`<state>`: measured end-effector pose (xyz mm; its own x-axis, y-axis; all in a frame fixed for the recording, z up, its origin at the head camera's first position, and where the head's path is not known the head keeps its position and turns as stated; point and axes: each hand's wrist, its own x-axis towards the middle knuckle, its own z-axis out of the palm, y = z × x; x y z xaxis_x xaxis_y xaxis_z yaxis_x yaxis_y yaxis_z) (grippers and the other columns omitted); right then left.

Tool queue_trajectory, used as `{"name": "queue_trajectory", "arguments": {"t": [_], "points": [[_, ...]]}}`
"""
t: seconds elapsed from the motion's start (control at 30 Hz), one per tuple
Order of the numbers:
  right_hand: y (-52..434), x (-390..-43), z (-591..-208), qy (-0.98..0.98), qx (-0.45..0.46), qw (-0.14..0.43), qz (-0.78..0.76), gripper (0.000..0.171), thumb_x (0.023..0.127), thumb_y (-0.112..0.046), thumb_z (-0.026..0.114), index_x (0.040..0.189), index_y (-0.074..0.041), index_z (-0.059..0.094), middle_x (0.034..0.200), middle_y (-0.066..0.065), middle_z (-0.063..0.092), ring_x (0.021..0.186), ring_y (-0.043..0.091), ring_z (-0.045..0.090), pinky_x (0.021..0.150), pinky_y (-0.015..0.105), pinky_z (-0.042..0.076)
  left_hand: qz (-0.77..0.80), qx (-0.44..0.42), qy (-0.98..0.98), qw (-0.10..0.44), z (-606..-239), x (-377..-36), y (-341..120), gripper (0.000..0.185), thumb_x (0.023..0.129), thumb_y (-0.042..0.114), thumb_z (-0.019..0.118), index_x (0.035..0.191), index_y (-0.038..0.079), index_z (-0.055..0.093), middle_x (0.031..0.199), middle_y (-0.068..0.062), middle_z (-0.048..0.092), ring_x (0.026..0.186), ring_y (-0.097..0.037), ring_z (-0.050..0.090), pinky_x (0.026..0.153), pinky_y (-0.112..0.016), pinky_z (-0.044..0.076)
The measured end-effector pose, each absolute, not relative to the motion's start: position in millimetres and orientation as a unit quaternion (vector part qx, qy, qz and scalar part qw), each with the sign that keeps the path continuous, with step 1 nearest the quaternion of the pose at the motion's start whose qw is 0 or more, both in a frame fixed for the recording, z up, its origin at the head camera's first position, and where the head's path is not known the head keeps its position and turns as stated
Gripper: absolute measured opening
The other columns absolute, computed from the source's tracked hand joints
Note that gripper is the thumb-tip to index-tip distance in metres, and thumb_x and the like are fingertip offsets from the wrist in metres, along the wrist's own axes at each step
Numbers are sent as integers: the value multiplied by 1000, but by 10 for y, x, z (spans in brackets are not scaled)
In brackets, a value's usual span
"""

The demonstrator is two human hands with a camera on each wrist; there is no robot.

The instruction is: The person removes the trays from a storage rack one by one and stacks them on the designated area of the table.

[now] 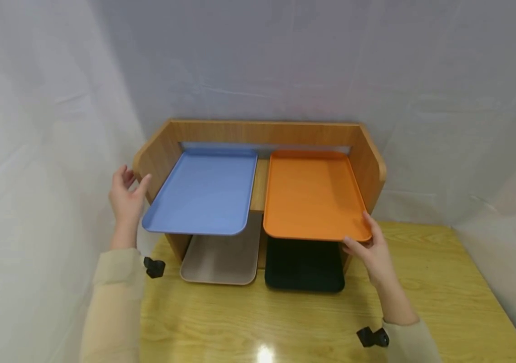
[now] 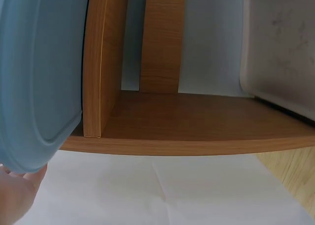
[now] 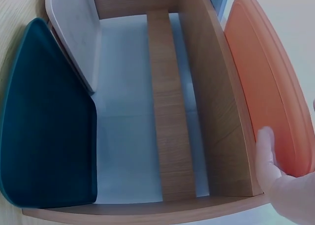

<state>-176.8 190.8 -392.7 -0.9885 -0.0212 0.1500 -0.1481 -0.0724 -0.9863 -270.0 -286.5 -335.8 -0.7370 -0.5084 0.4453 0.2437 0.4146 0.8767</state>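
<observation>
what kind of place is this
Probably a staged recording booth, not a real canteen: white sheeting hangs round a wooden table bearing only a shelf of coloured trays.

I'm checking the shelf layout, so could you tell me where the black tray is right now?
In the head view, the flat black plastic tray lies on the right of the wooden shelf's lower level, under the orange tray and beside the beige tray.

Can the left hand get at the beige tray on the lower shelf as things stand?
Probably yes. The left hand is open beside the blue tray's front left corner, holding nothing. The beige tray sticks out past the wooden rack's lower shelf onto the table, with nothing in front.
</observation>
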Motion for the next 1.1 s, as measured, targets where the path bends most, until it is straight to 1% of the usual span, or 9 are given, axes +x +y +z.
{"name": "queue_trajectory", "arguments": {"t": [0.1,0.23,0.43,0.73,0.9,1.03,1.1], "points": [[1907,-1781,-3921,-669,60,33,740,79,84,2,55,141,-8,1,142,19,4,94,5,51,75,27,47,-543,68,-759,353,-3343,-2729,-2884,61,79,13,65,129,-4,34,122,-22,46,112,-29,45,92,-34,37],[1890,-1791,-3922,-652,58,8,756,81,84,2,55,140,-9,-2,143,17,0,98,7,48,77,28,47,-557,60,-755,341,-3318,-2731,-2908,59,81,11,63,130,-3,34,123,-22,44,110,-26,45,93,-28,35],[1876,-1812,-3902,-616,55,-15,786,80,86,2,53,140,-11,-3,142,20,-1,98,10,50,78,29,46,-548,55,-768,327,-3288,-2729,-2919,53,83,12,61,128,0,38,120,-21,49,103,-21,49,87,-29,40],[1874,-1888,-3856,-570,48,-32,819,82,84,7,52,140,-12,-5,141,21,-3,93,13,53,77,29,47,-505,76,-802,310,-3240,-2745,-2950,49,84,23,60,127,4,44,117,-16,52,100,-18,50,85,-29,42],[1878,-1908,-3841,-540,45,-43,839,82,84,8,51,141,-15,-5,140,21,-4,90,14,55,76,28,47,-483,84,-818,301,-3210,-2760,-2955,48,85,28,59,123,2,47,113,-16,54,94,-17,51,79,-28,43],[1866,-1912,-3831,-532,41,-45,845,82,85,8,50,141,-16,-6,141,19,-6,88,15,55,74,27,48,-472,86,-826,295,-3203,-2758,-2965,47,85,29,58,121,1,48,111,-17,55,92,-17,52,78,-28,44],[1860,-1906,-3830,-530,39,-46,846,83,85,8,50,141,-17,-5,141,18,-8,87,15,55,73,27,48,-466,85,-831,292,-3208,-2749,-2972,46,85,29,57,119,1,49,109,-17,55,89,-16,51,75,-26,43]]}}
